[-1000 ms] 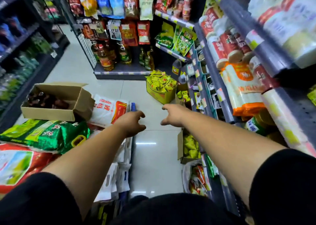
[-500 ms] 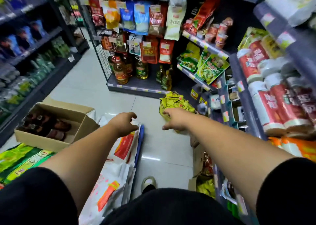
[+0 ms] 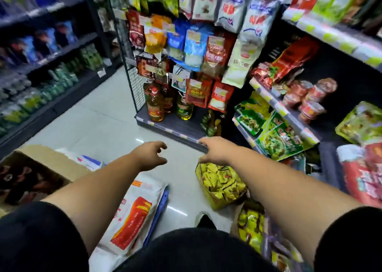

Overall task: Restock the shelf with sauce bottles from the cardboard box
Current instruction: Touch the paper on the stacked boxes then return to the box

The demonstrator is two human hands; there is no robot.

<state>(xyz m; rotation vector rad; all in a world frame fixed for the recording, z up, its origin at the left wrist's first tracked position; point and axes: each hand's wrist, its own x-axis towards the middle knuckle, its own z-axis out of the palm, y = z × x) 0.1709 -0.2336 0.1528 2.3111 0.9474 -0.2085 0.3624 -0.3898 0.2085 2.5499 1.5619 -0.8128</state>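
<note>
Near the middle of the frame I see the left grip [image 3: 151,156] held out over the floor [image 3: 99,123], fingers loosely curled and spread away from the thumb, holding nothing. Just to its right the right grip [image 3: 215,150] is also empty, with the forefinger stretched toward the left and the other fingers loosely bent. The two are near each other but apart.

Directly below the right grip a yellow box [image 3: 210,199] of yellow packets stands on the floor. Under the left forearm lies a white sack [image 3: 132,220] with a red-orange print.

At the lower left edge sits the cardboard box [image 3: 49,160], open, with dark, blurred sauce bottles [image 3: 22,180] inside, well apart from both grips.

Above centre, oil bottles [image 3: 155,106] stand on a low shelf [image 3: 175,130] under hanging packets [image 3: 196,44]. At the right, green packets [image 3: 279,141] lean on the side shelves [image 3: 283,110].
</note>
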